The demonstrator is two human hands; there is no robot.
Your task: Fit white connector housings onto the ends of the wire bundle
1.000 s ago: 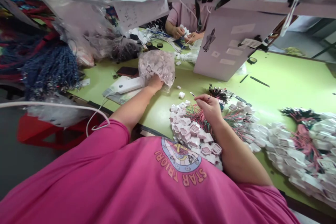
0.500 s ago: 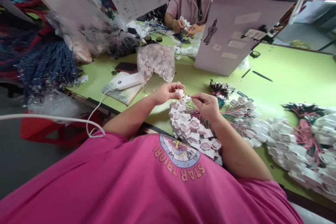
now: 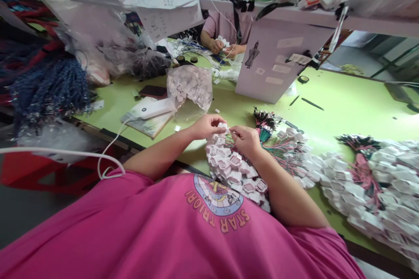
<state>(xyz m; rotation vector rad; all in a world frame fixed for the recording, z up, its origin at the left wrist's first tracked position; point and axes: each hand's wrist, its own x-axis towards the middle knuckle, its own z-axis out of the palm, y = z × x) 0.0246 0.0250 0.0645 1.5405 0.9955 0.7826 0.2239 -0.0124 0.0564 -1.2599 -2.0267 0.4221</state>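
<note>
Between the thumb and fingers of my left hand (image 3: 209, 126) is a small white plastic connector (image 3: 222, 125). My right hand (image 3: 246, 140) is pinched closed right beside it, its fingertips at the connector's edge on what looks like a thin wire end, too small to make out fully. Below both hands lies a heap of white connectors (image 3: 235, 161) with thin coloured wires. A bundle of wires with black ends (image 3: 264, 120) lies just beyond my right hand.
More wired connectors (image 3: 353, 196) are piled at the right. A clear bag of white parts (image 3: 190, 87) sits beyond my left hand, near a white device (image 3: 157, 108) on a booklet. A grey-lilac board (image 3: 278, 61) stands behind. Across the table a co-worker's hands (image 3: 225, 48) hold white parts.
The view has tilted up, showing more of the shelf. My right fingertips have come closer to the connector in my left hand, which stays held.
</note>
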